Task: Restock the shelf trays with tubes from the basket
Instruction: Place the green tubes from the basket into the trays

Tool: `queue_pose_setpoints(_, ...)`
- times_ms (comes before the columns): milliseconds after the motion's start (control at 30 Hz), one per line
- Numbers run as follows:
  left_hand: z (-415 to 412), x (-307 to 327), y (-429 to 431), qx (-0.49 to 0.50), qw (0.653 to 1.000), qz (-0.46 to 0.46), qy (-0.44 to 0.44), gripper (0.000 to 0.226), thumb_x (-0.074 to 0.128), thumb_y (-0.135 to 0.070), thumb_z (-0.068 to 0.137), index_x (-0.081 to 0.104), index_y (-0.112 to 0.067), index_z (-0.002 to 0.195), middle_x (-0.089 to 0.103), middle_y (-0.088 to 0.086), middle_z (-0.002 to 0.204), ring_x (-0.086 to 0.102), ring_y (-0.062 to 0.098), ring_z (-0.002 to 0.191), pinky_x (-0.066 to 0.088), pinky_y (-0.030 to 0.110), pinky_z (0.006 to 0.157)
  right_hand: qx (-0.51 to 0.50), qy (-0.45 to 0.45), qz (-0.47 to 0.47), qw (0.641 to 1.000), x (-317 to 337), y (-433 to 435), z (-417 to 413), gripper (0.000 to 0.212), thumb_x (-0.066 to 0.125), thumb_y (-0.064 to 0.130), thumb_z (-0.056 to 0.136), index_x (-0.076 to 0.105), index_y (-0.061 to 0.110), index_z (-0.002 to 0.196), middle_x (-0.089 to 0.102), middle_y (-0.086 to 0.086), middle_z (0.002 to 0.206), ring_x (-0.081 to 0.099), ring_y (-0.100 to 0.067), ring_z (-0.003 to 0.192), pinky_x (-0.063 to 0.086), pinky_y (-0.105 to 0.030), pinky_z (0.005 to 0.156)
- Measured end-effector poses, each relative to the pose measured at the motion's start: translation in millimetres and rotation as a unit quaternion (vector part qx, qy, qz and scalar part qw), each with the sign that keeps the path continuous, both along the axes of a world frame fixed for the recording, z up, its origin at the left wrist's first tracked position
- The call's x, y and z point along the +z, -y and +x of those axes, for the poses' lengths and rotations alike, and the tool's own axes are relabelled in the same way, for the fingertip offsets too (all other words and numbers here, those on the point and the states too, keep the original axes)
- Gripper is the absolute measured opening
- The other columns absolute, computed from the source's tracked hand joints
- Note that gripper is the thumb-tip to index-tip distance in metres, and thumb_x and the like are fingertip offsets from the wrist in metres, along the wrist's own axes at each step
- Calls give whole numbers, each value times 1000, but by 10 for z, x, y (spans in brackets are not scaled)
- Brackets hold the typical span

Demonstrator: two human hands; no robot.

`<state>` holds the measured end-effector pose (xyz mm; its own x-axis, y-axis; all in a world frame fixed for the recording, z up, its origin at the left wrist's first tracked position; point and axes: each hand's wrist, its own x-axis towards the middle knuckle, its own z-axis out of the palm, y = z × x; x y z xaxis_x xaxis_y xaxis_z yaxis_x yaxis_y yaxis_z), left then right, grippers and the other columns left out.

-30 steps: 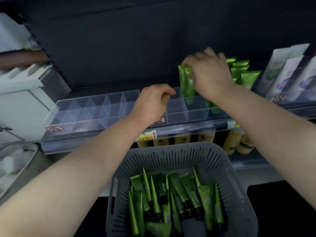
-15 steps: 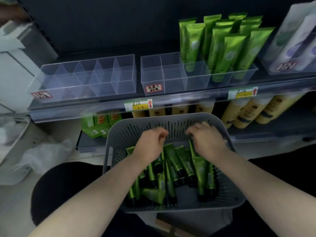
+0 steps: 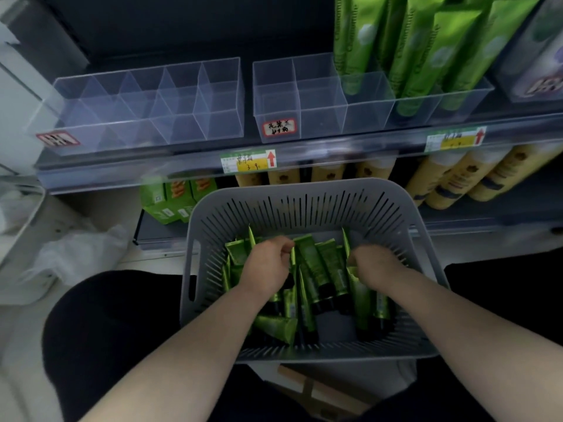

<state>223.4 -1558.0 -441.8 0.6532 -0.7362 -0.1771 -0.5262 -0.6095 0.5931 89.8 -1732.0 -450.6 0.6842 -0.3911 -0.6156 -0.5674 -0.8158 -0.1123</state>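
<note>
Lying loose in grey basket (image 3: pixel 292 213): green tubes (image 3: pixel 316 269) | left hand (image 3: pixel 265 266), right hand (image 3: pixel 376 268) both down among them, fingers curled, grip on any tube cannot tell | upright tubes (image 3: pixel 411 56) stand in right clear shelf tray (image 3: pixel 365 112)

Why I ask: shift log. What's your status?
Left hand, right hand curled among tubes in basket, grip unclear. Left tray empty, right tray part filled. Nothing blocking.

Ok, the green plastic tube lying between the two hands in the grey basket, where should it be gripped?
Pinch the green plastic tube across its flat body, mid-length, from above, probably: it lies uncovered atop the others in the grey slotted basket, crimped end toward the shelf, black cap toward the person.
</note>
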Motion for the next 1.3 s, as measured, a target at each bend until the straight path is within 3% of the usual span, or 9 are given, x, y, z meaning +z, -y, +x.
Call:
queue_pose_setpoints(100, 38, -26, -44, 19, 1000, 12, -1, 28, 54, -3, 91, 64, -8, 117, 67, 7, 114, 62, 18, 105, 46, 22, 93, -13, -15, 45, 999, 117, -10, -13, 43, 47, 2, 94, 51, 19, 133, 51, -8, 135, 52, -23, 118, 43, -26, 89)
queue_pose_setpoints(200, 64, -52, -65, 20, 999, 36, -6, 29, 55, -1, 90, 64, -8, 117, 68, 8, 114, 63, 18, 104, 46, 21, 91, -10, 23, 42, 999, 329, -40, 44, 31, 52, 19, 96, 56, 27, 125, 58, -4, 126, 56, -21, 107, 41, -26, 73)
queue_pose_setpoints(300, 64, -53, -30, 22, 999, 45, -6, 29, 55, -3, 91, 64, -9, 117, 67, 8, 114, 63, 20, 104, 48, 23, 91, -11, 104, -4, 995, 615, -51, 118, 26, 51, 31, 96, 57, 33, 121, 61, 1, 120, 57, -20, 105, 37, -27, 70)
queue_pose_setpoints(500, 57, -65, 148, -8, 997, 82, -4, 36, 52, 2, 91, 61, -12, 123, 65, 10, 118, 61, 22, 106, 44, 18, 84, -58, 285, -18, 957, 802, 28, 136, 22, 53, 27, 95, 59, 33, 116, 64, 4, 115, 57, -20, 106, 48, -34, 76)
queue_pose_setpoints(667, -3, -192, 336, -124, 970, 202, 51, 64, 50, 13, 78, 59, -28, 126, 55, 12, 126, 52, 26, 117, 50, 35, 94, -15, 231, -29, 973, 620, 9, 83, 23, 52, 26, 96, 58, 33, 118, 61, 2, 114, 58, -20, 102, 46, -32, 73)
queue_pose_setpoints(800, 2, -231, 433, -139, 947, 268, 111, 28, 50, -17, 93, 65, -26, 115, 63, 9, 112, 48, 26, 114, 47, 33, 82, -26, 228, -17, 973, 573, 27, 61, 24, 52, 27, 96, 58, 31, 119, 61, 1, 117, 58, -21, 104, 46, -32, 74)
queue_pose_setpoints(933, -33, -240, 436, -179, 922, 328, 101, 34, 50, -44, 94, 65, -23, 115, 59, 11, 114, 48, 26, 113, 44, 36, 88, -27, 232, -18, 972, 563, 28, 74, 24, 52, 26, 96, 58, 32, 118, 60, 2, 116, 58, -20, 104, 46, -32, 74)
queue_pose_setpoints(1100, 33, -211, 399, -215, 925, 311, 44, 31, 66, -34, 84, 65, -31, 115, 61, 5, 114, 49, 24, 112, 46, 35, 91, -22, 241, -18, 970, 565, 18, 108, 24, 51, 26, 96, 58, 32, 119, 60, 2, 116, 57, -19, 104, 46, -32, 74)
queue_pose_setpoints(1300, -35, -126, 371, -222, 947, 225, 48, 19, 64, -29, 87, 69, -30, 106, 66, 3, 106, 48, 20, 110, 46, 32, 88, -26, 253, -20, 967, 594, 9, 93, 23, 52, 26, 96, 59, 33, 117, 60, 4, 116, 58, -19, 104, 47, -32, 76)
